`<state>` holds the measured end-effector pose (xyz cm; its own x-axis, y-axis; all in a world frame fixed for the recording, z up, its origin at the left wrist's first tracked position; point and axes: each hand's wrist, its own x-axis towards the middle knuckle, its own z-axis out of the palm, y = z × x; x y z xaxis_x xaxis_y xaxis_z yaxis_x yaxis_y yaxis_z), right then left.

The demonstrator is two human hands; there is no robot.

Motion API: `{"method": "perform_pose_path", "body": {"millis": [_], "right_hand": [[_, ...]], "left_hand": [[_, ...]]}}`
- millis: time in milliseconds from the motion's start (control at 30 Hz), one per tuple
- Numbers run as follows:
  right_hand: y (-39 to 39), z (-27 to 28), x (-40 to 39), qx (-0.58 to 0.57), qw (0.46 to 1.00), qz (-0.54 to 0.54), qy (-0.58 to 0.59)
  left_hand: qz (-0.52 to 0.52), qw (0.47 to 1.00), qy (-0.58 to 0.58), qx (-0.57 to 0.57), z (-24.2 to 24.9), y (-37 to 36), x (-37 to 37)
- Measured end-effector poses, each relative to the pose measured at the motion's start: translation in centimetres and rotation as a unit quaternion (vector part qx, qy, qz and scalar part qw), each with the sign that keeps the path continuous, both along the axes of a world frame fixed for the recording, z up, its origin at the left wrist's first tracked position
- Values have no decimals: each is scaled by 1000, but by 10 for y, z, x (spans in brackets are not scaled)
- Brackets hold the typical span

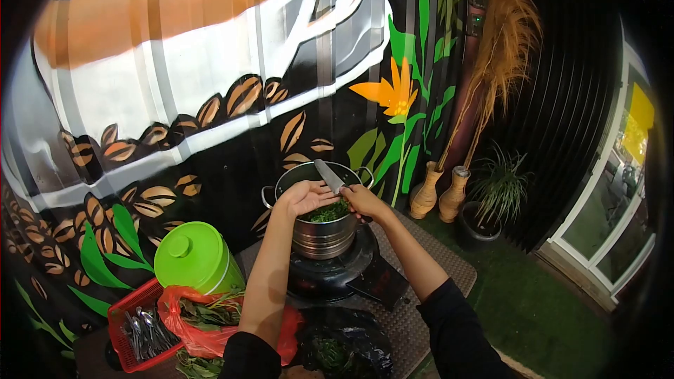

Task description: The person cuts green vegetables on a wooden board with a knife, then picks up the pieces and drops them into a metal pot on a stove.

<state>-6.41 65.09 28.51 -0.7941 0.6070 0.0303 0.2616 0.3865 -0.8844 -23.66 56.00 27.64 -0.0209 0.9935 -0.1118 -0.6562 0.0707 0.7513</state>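
Observation:
My right hand (364, 203) is closed round the handle of a knife (328, 177), whose wide blade points up and left over the pot. My left hand (307, 198) is held palm up with its fingers stretched out, close to the blade, above the pot's left side; whether it touches the blade I cannot tell. Below both hands stands a steel pot (323, 240) with two side handles. Chopped green leaves (328, 212) show inside it. The pot sits on a black round stove (319, 277).
A green lidded container (193, 256), a red basket (123, 333) of cutlery and a red plastic bag (203, 340) with leafy stems lie at the left. A black plastic bag (372, 340) with greens is nearest. Vases (425, 193) and a potted plant (481, 224) stand beyond, right.

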Motion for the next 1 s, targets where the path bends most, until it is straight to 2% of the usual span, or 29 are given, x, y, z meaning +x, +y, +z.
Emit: {"method": "perform_pose_path", "body": {"millis": [100, 167, 200, 267, 300, 367, 400, 467, 500, 533, 600, 633, 667, 733, 767, 800, 867, 933, 967, 1000], "right_hand": [[1, 2, -1, -7, 1000, 28, -6], [-3, 4, 1, -3, 999, 34, -8], [-1, 3, 0, -3, 999, 34, -8], [1, -1, -1, -16, 1000, 22, 3], [0, 1, 1, -16, 1000, 22, 2], [-4, 5, 3, -24, 999, 18, -12], [-3, 4, 2, -26, 999, 18, -14], [-4, 2, 2, 73, 997, 7, 2], [-9, 3, 2, 135, 991, -19, 0], [-13, 2, 3, 136, 990, -20, -1], [-26, 5, 7, 331, 940, -85, -11], [-33, 10, 11, 315, 943, -104, -32], [-39, 15, 16, 315, 943, -104, -32], [-50, 21, 26, 358, 923, -133, -39], [-56, 24, 31, 358, 923, -132, -41], [-61, 27, 37, 358, 924, -134, -33], [-70, 29, 47, 358, 924, -132, -28], [-72, 16, 55, 328, 930, -144, 85], [-71, 3, 57, 378, 904, -143, 138], [-85, 2, 64, 376, 906, -142, 134]], "left_hand": [[-1, 1000, -23, 10, -4, 2, -4], [73, 992, -43, -93, -4, 4, -4], [73, 992, -43, -93, -8, 7, -7], [132, 976, 131, -112, -18, 13, -12], [132, 976, 130, -112, -17, 10, -8], [204, 910, 344, -110, -16, 5, 0], [203, 910, 342, -112, -16, 5, 4], [310, 796, 519, -18, -13, 3, 10], [361, 718, 595, 24, -8, -2, 16], [361, 718, 594, 25, -1, -6, 24], [388, 588, 710, -28, 13, -14, 38], [322, 563, 760, -47, 18, -19, 37], [322, 562, 760, -46, 18, -22, 42], [384, 460, 801, 4, 17, -32, 55], [326, 470, 819, -41, 18, -38, 58], [327, 472, 818, -43, 25, -50, 69], [364, 408, 837, -8, 33, -74, 89], [367, 398, 841, 2, 29, -96, 102], [385, 399, 832, 19, 28, -109, 111], [404, 402, 821, 37, 27, -122, 121]]}}
